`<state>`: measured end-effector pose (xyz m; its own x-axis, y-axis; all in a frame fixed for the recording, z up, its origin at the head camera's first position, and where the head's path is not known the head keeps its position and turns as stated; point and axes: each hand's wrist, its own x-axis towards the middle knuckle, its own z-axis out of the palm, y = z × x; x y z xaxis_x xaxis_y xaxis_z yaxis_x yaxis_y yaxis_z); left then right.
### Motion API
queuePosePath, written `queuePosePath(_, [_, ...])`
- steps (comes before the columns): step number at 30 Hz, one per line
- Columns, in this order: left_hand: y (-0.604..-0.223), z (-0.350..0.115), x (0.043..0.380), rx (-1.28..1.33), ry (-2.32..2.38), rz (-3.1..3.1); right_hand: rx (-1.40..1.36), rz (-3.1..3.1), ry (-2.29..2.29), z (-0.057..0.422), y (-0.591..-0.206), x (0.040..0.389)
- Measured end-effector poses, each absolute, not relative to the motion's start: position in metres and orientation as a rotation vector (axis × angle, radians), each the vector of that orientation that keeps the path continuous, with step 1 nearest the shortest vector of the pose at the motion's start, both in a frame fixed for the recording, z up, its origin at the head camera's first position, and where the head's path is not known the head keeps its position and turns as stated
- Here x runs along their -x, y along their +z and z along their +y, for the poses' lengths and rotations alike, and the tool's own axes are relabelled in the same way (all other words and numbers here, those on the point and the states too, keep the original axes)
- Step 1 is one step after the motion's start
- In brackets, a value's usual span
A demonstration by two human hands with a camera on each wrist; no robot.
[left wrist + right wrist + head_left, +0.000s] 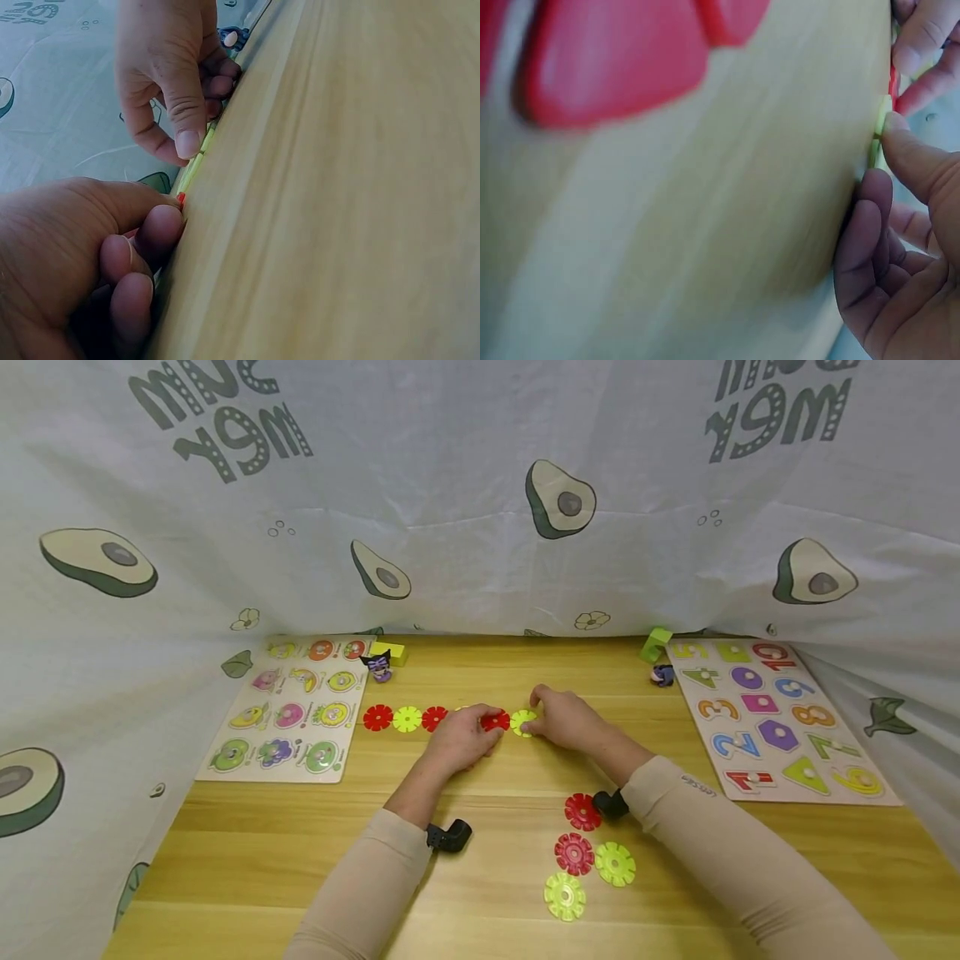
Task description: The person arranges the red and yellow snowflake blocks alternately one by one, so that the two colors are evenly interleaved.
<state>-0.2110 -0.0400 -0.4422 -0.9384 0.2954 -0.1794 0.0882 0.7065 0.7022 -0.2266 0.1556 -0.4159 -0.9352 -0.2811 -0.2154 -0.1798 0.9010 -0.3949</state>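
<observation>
A row of red and yellow-green notched plastic discs lies across the table, the colours alternating. My left hand (461,739) pinches a red disc (495,722) near the row's right end, thumb and forefinger at its edges. Beside it, my right hand (568,720) has thumb and forefinger around the yellow-green disc (519,722) that ends the row. These two discs sit edge to edge. Farther left are a red disc (378,717), a yellow-green disc (407,719) and another red disc (433,719). Fingers of the left hand mostly hide the yellow-green one after them.
Several loose discs lie nearer me, among them a red one (574,854) and a yellow-green one (564,896). A fruit puzzle board (333,772) is at left, a number puzzle board (817,792) at right. Small figurines (380,667) and blocks (657,642) stand at the back by the curtain (465,527).
</observation>
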Motion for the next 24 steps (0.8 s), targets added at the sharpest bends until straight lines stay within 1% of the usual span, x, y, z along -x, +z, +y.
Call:
queuePosePath(4, [-0.444, -0.04, 0.211, -0.309, 1.086, 2.62, 0.359, 2.754, -0.662, 0.164, -0.417, 0.222])
queuePosePath(9, [-0.445, -0.039, 0.209, -0.325, 1.088, 2.62, 0.388, 2.637, -0.893, 0.182, -0.415, 0.208])
queuePosePath(17, [-0.441, -0.024, 0.201, -0.405, 1.234, 2.487, 0.478, 2.53, -1.073, 0.216, -0.405, 0.168])
queuePosePath(24, [-0.442, -0.005, 0.201, -0.381, 1.274, 2.477, 0.553, 2.393, -0.995, 0.225, -0.4, 0.132])
